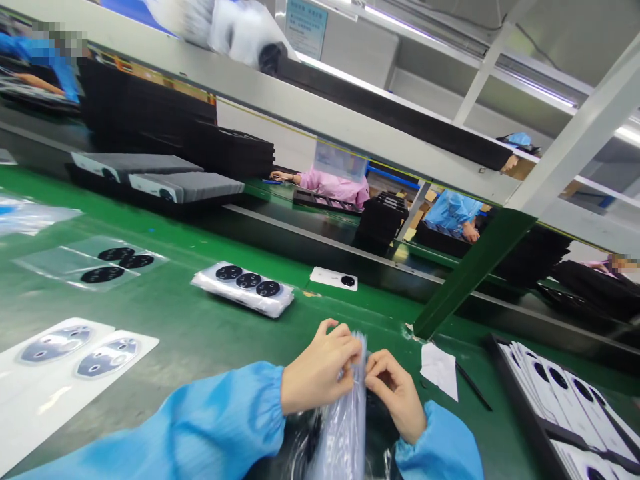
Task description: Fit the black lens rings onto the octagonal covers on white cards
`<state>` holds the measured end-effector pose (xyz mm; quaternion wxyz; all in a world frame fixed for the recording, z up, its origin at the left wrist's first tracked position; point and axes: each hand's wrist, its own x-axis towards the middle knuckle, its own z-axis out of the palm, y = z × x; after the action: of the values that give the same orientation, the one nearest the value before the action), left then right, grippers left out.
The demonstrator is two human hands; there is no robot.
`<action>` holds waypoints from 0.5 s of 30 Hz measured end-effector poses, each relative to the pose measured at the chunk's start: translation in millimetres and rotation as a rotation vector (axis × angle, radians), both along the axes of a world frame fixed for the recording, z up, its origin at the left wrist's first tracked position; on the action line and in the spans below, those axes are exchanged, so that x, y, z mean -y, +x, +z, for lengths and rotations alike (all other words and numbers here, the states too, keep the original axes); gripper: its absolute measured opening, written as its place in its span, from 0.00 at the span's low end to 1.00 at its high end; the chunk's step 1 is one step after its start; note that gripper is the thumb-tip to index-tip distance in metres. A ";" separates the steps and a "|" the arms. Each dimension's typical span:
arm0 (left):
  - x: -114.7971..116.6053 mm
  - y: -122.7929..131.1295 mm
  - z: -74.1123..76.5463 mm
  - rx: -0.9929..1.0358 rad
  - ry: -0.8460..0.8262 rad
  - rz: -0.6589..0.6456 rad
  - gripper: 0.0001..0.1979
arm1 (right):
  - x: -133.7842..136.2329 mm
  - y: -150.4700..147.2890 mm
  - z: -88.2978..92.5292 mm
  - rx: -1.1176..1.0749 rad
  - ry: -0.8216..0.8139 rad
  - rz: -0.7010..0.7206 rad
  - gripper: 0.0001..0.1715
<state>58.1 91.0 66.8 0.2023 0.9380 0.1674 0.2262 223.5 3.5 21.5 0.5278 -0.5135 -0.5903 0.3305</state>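
Near the front of the green workbench, my left hand [323, 367] grips the upper end of a thick bundle of clear plastic sleeves [345, 427]. The bundle stands on edge and runs down toward me, past the bottom of the view. On its right side, my right hand [397, 393] has thumb and forefinger pinched at the edge of the sleeves. Farther back lies a wrapped pack [243, 300] with three black round camera-ring pieces on top. Beyond my hands is a white phone-back panel [327, 277] with a black camera ring.
At right, a black tray [520, 413] holds several white panels; a white paper scrap [440, 370] and black stick [474, 387] lie beside it. At left are a white sheet with silvery round stickers [45, 393] and clear bags [65, 263]. A green post [475, 273] rises behind. Co-workers sit beyond.
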 end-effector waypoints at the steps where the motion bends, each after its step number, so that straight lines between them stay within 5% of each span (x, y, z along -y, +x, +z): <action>1: -1.1 -0.5 4.4 -0.018 0.003 -0.018 0.10 | -0.9 -1.9 3.9 -0.001 -0.023 0.014 0.13; 7: -8.2 -4.0 19.0 -0.116 -0.028 -0.118 0.07 | -7.9 -9.4 26.8 0.228 -0.273 0.115 0.18; 11: -3.0 -13.5 17.1 -0.145 -0.012 -0.132 0.07 | -7.2 -11.9 31.6 0.418 -0.171 0.145 0.21; 15: 6.5 -24.8 21.0 -0.150 0.001 -0.142 0.08 | -10.3 -12.1 13.9 0.463 0.069 0.247 0.28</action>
<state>33.3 84.5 87.7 0.2045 0.9619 0.1151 0.1404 211.4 13.8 35.3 0.3516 -0.4814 -0.7644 0.2457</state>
